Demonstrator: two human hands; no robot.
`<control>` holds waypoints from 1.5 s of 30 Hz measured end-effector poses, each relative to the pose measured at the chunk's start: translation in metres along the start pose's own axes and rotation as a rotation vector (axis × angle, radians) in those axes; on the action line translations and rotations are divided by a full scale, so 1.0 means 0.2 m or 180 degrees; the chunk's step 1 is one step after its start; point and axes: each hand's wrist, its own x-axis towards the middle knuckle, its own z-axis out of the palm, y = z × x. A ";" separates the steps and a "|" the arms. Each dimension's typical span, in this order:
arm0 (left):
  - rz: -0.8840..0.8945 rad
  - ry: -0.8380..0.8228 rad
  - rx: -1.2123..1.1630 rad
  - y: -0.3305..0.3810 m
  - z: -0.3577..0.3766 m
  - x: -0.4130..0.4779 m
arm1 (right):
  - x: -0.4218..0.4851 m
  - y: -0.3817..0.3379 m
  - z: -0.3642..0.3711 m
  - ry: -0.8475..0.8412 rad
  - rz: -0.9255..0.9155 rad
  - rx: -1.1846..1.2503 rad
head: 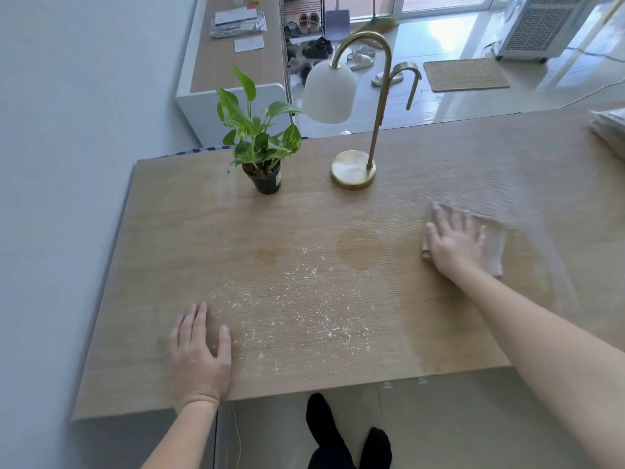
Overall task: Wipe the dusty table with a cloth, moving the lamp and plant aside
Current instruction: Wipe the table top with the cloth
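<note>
cloth (pixel 490 243) lies flat on the wooden surface (pixel 439 316) under the right hand (pixel 455 242), fingers spread and pressing it. left hand (pixel 199 350) rests flat near the front edge. plant (pixel 262 137) and lamp (pixel 353 130) stand at the back, dust (pixel 304 313) between the 2 hands.

Blur: the right hand (pixel 455 243) and the cloth (pixel 494 240) under it are smeared; the hand covers most of the cloth, and only its far and right margins show. The table (pixel 338 211) runs out of frame at right, where the edge also cuts off a pale folded bundle (pixel 610 130). The label (pixel 278 178) on the plant pot (pixel 265 184) and the print on the papers (pixel 238 23) on the far cabinet (pixel 236 69) are too small to read.
</note>
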 end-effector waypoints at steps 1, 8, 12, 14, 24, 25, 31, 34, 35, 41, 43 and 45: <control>0.0005 0.0004 -0.0001 0.00 0.00 0.00 | -0.04 -0.06 0.03 -0.0110 -0.0363 -0.0095; -0.0041 -0.0007 -0.0008 0.00 -0.01 0.00 | -0.37 0.18 0.04 -0.0339 -0.1282 -0.0434; -0.0046 0.0002 -0.0030 0.00 -0.01 0.00 | -0.09 0.08 0.00 0.0000 -0.0122 -0.0046; -0.0061 -0.0008 -0.0008 0.00 -0.01 0.00 | 0.00 -0.10 0.02 0.0017 0.0102 0.0118; -0.0041 -0.0035 -0.0054 0.01 -0.01 0.00 | -0.33 0.01 0.07 -0.0362 -0.1369 -0.0415; -0.0030 -0.0035 -0.0057 0.01 -0.01 -0.01 | -0.26 0.04 0.05 -0.0263 -0.1106 -0.0374; -0.0001 -0.0025 0.0004 0.00 -0.01 0.00 | 0.06 -0.37 0.07 -0.0118 -0.0205 0.0069; -0.0003 -0.0006 0.0001 0.00 -0.01 0.00 | -0.04 -0.51 0.13 -0.0329 -0.1206 -0.0167; 0.0005 -0.0004 0.0002 0.00 -0.01 0.00 | -0.10 -0.48 0.15 -0.0401 -0.1453 -0.0218; -0.0016 -0.0035 0.0016 0.00 -0.01 0.00 | -0.10 -0.16 0.04 -0.0222 -0.0975 -0.0305; -0.0024 -0.0035 0.0006 -0.01 -0.01 0.00 | 0.01 -0.25 0.04 -0.0122 -0.0437 -0.0125; -0.0014 -0.0031 0.0013 0.00 -0.02 0.00 | 0.08 -0.42 0.07 -0.0118 -0.0217 0.0029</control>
